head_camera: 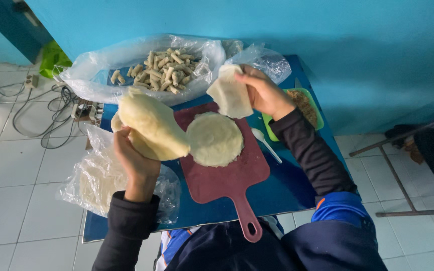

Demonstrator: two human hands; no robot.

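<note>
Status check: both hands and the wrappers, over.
Left hand holds a stack of wrappers. Right hand lifts one wrapper. Another stack sits on the red cutting board. Nothing blocking.

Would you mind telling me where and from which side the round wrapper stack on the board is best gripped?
Probably at its right edge, coming from the right. The stack lies flat on the board, so a grip has to start at the rim. The wrappers in the left hand overlap its left edge, while the right rim is bare.
</note>
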